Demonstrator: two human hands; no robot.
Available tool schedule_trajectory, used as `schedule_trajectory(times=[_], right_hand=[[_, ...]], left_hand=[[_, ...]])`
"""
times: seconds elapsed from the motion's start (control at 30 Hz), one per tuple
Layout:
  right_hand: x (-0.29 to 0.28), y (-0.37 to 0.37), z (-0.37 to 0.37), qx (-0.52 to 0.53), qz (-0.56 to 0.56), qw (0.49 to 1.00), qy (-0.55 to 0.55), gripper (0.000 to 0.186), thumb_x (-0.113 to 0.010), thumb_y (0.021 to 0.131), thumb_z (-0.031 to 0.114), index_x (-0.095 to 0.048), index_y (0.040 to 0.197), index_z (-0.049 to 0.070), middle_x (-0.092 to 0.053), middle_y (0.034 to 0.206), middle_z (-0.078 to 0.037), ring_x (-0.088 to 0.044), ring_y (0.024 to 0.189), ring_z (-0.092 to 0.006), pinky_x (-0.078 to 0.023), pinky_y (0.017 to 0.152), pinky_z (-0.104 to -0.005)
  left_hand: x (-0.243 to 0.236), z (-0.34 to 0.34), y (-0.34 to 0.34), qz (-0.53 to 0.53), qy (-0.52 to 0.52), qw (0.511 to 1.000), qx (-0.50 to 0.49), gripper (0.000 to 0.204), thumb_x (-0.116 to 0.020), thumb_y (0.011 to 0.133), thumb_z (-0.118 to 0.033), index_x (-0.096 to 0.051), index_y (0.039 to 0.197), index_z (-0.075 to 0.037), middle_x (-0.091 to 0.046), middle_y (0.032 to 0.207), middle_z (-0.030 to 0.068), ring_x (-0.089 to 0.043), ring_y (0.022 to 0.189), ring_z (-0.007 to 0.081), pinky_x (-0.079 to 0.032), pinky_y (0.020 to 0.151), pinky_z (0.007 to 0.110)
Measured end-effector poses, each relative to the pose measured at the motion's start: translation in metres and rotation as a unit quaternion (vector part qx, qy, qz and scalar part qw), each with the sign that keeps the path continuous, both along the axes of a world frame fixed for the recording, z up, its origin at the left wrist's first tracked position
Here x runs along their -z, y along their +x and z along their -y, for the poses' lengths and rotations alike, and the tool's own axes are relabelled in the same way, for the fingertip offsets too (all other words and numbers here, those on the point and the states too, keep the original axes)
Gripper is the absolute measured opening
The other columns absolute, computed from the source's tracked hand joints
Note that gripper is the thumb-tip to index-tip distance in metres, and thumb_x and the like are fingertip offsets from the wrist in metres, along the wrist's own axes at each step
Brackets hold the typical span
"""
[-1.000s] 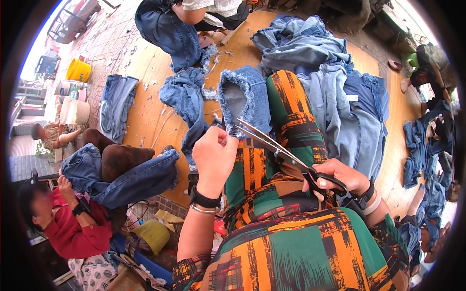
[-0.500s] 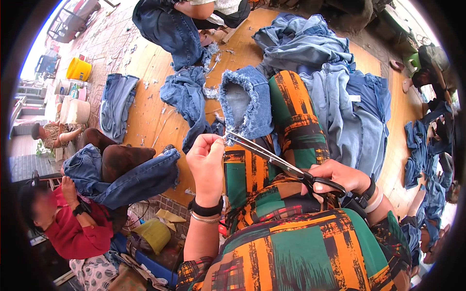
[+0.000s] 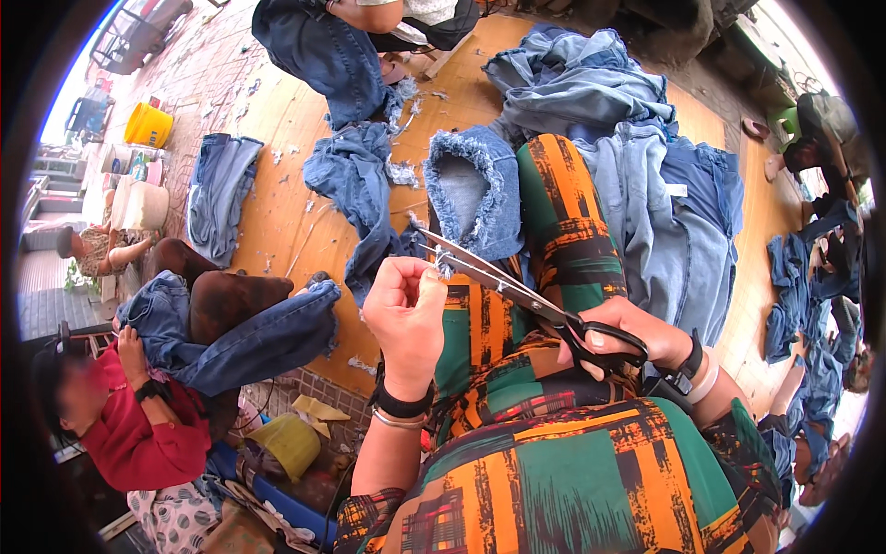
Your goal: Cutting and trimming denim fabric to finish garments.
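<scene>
My right hand (image 3: 620, 331) grips the black handles of a pair of scissors (image 3: 517, 292), whose long metal blades point up and left. The blade tips lie slightly apart by a small tuft of frayed denim threads (image 3: 444, 269). My left hand (image 3: 406, 309) is closed, with thumb and forefinger pinching that tuft. Just beyond the blades, a blue denim leg (image 3: 499, 198) with a shaggy, frayed opening rests against my patterned trousers (image 3: 565, 198). Whether the pinched threads still join it, I cannot tell.
Light blue jeans (image 3: 637, 212) lie to the right, below a denim heap (image 3: 581, 88). More denim (image 3: 355, 185) and folded jeans (image 3: 221, 198) lie left on the wooden board (image 3: 291, 217), among lint. A person in red (image 3: 152, 420) sits at left; another person's denim-clad leg (image 3: 318, 69) is ahead.
My left hand has shifted slightly right and down with the pinched threads. The scissors have moved a little left, their tips rising. The frayed denim leg has shifted slightly right.
</scene>
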State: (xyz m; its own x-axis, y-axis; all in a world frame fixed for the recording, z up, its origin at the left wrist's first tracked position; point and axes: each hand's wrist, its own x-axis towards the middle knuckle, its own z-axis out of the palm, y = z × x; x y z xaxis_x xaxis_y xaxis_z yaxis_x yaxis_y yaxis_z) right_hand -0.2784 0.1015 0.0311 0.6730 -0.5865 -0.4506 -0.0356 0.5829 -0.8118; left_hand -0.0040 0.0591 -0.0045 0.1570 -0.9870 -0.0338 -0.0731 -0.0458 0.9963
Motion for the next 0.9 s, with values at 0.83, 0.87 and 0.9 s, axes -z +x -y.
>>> schedule_trajectory(times=[0.83,0.87,0.9], right_hand=[[0.035,0.043,0.025,0.040,-0.001,0.996,-0.078,0.041,-0.064,0.098,0.040,-0.070,0.095,0.000,-0.058,0.065,0.001,-0.053,0.059,-0.0080,-0.041,0.057,-0.0255],[0.035,0.040,0.023,0.035,-0.007,0.994,-0.101,0.040,-0.064,0.098,0.039,-0.069,0.096,0.000,-0.058,0.065,0.001,-0.052,0.059,-0.0079,-0.041,0.056,-0.0254],[0.035,0.038,0.020,0.034,-0.006,0.994,-0.101,0.040,-0.064,0.098,0.039,-0.069,0.096,0.000,-0.058,0.065,0.001,-0.052,0.059,-0.0079,-0.041,0.056,-0.0254]], left_hand=[[0.002,-0.003,0.002,-0.067,0.018,0.997,-0.043,0.005,-0.057,0.094,0.001,-0.058,0.091,-0.003,-0.050,0.074,-0.0052,-0.039,0.061,0.0000,-0.029,0.053,0.019],[0.002,-0.002,0.003,-0.067,0.018,0.997,-0.043,0.005,-0.057,0.094,0.001,-0.058,0.091,-0.003,-0.050,0.074,-0.0052,-0.039,0.061,0.0000,-0.029,0.053,0.019],[0.003,-0.002,0.005,-0.119,0.035,0.991,-0.051,0.003,-0.056,0.095,-0.001,-0.057,0.092,-0.003,-0.049,0.072,-0.0047,-0.038,0.059,0.0011,-0.029,0.053,0.020]])
